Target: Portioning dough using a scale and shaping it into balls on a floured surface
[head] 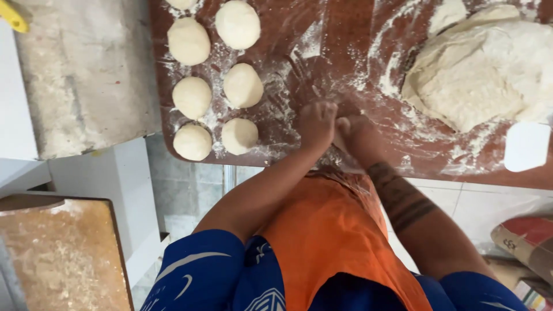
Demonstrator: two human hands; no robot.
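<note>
— Both hands together at the near edge of the floured worktop point(345, 52): left hand point(315, 124) curled into a loose fist, right hand point(354, 131) cupped against it.

— Holding anything?

— Cannot tell; possibly dough hidden between them. Dough balls point(213, 86) just left, big dough mass point(489, 69) well right, white scraper point(527, 147) beside.

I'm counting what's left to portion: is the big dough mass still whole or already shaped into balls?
Unshaped: the big dough mass lies as one rough, irregular lump on the floured board, apart from the round balls.
</note>
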